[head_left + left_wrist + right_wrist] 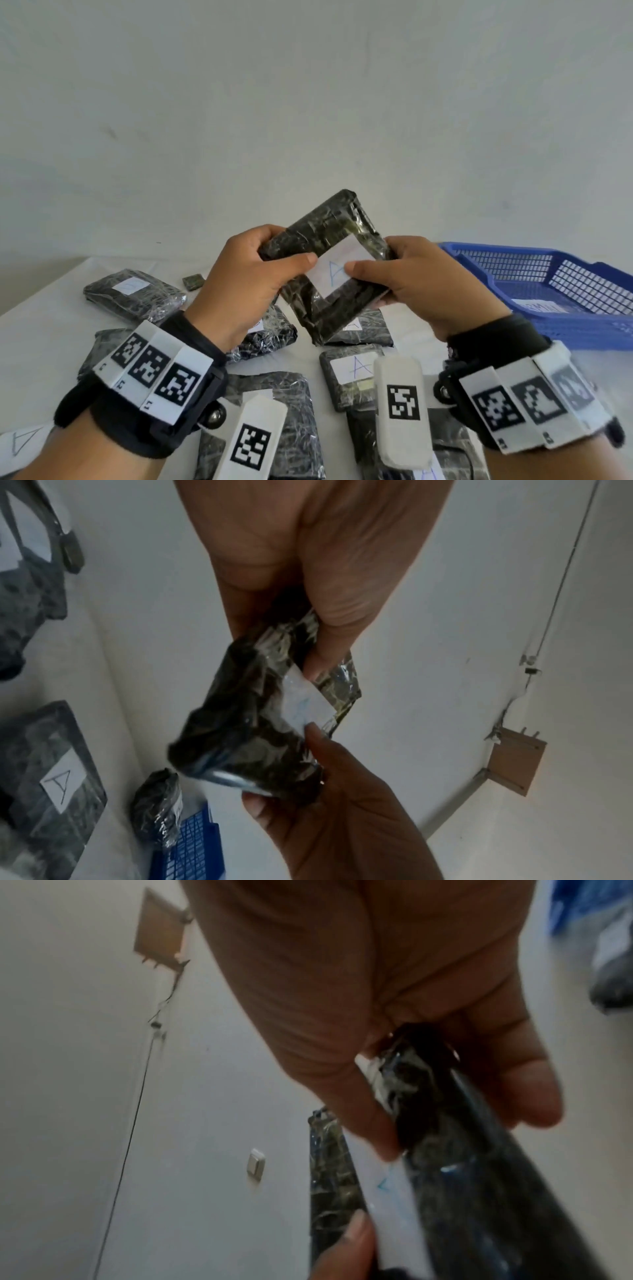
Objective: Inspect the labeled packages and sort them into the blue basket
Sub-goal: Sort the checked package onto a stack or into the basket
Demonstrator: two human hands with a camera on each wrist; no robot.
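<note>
A black plastic-wrapped package (322, 236) is held up in the air over the table, tilted, with its white label (340, 270) marked "A" facing me. My left hand (246, 277) grips its left edge, thumb on the label's corner. My right hand (411, 277) grips its right edge, thumb on the label too. The left wrist view shows the same package (253, 723) pinched between both hands. In the right wrist view the package (455, 1164) appears edge-on under my thumb. The blue basket (548, 294) stands at the right on the table.
Several more black wrapped packages lie on the white table below my hands, such as one at the far left (133, 294) and one labelled "A" (352, 373). A small dark square piece (193, 282) lies behind them. A plain wall rises behind the table.
</note>
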